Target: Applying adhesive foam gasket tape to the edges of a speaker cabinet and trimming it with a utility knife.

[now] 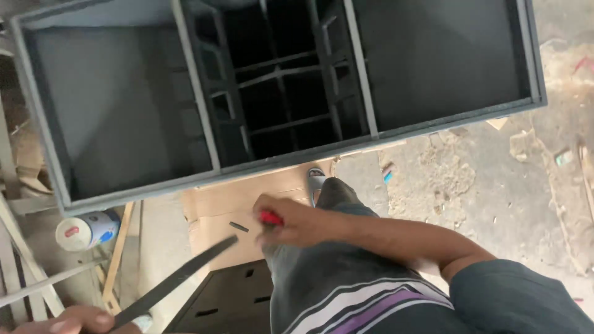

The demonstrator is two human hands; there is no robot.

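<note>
The right hand (291,221) reaches across the body with its fingers curled shut around a small red-handled tool (270,218) — only the red end shows past the knuckles, so what kind of tool it is stays unclear. The left hand (77,320), at the bottom edge of the view, pinches the near end of a long dark strip (176,279), holding it slanted up toward the right hand so that its far tip comes close to the red tool; the grip looks closed, though the frame cuts off most of the hand. A short dark piece (239,227) lies just beyond the strip's tip on a sheet of cardboard (216,204).

Ahead stands a large grey-painted wooden cabinet (278,86), open toward the camera, with two wide bays flanking a braced centre section. A flat black panel (229,303) with slots lies below the cardboard. The floor is rough concrete (482,173) strewn with scraps; a white and blue can (86,230) lies on its side by loose wooden battens (25,272).
</note>
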